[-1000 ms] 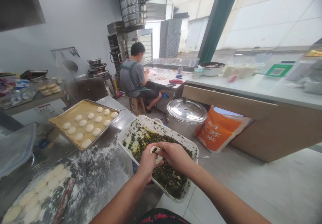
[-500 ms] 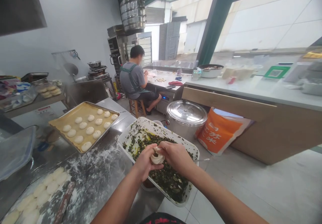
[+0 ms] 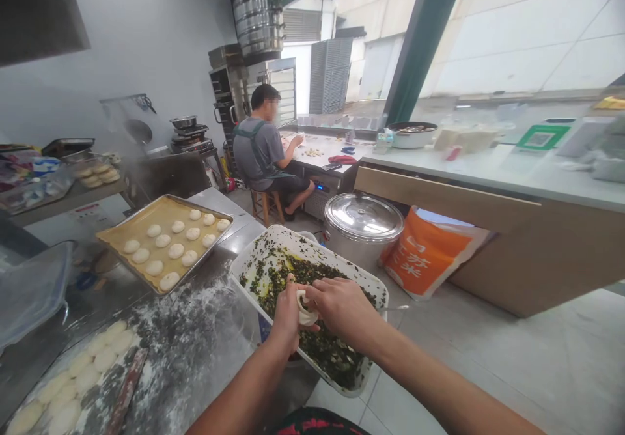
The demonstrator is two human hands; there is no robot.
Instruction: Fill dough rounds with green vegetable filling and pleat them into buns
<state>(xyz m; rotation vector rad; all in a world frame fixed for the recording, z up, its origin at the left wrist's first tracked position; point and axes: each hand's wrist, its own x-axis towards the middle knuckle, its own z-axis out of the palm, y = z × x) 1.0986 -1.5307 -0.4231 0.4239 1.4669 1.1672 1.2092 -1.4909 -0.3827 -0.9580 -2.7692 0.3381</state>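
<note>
Both my hands work a small white dough bun (image 3: 305,308) above a white tub (image 3: 254,252) of dark green chopped filling (image 3: 273,279). My left hand (image 3: 286,318) cups the bun from below, fingers wrapped round it. My right hand (image 3: 339,305) pinches the bun's top edge with thumb and fingers. The tub sits at the corner of a floured steel table (image 3: 195,344).
A baking tray (image 3: 117,236) lined with yellow paper holds several shaped buns. Several raw dough pieces (image 3: 92,363) and a rolling pin (image 3: 127,392) lie at front left. A lidded steel pot (image 3: 361,223) and an orange bag (image 3: 422,256) stand on the floor. Another person (image 3: 263,152) sits at a far counter.
My hands have stayed over the tub, turning and pinching the bun; the dough has gone from a pleated ball to showing an open rim between my fingers.
</note>
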